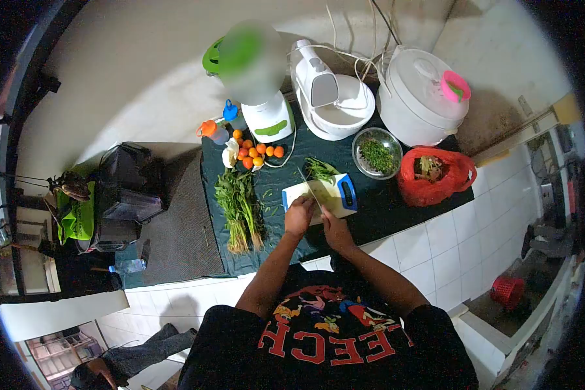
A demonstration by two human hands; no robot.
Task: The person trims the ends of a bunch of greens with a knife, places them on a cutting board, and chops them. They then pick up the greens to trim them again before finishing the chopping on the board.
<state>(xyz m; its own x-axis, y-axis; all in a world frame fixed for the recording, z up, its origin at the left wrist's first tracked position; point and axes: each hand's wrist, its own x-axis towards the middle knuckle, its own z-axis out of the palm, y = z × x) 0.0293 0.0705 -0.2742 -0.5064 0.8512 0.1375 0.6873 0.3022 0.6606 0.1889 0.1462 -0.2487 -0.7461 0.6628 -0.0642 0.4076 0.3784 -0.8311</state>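
Observation:
A white cutting board with blue ends lies on the dark green table cover. My right hand is closed around the handle of a knife, whose blade slants up and left over the board. My left hand rests at the board's left edge beside the blade, fingers curled; what they hold, if anything, is too small to make out. Leafy greens lie at the board's far edge. Left of the board is a bunch of leafy greens with roots.
Chopped greens fill a glass bowl, beside a red plastic bag with scraps. Behind stand a blender, a stand mixer and a white rice cooker. Several orange tomatoes sit near the blender.

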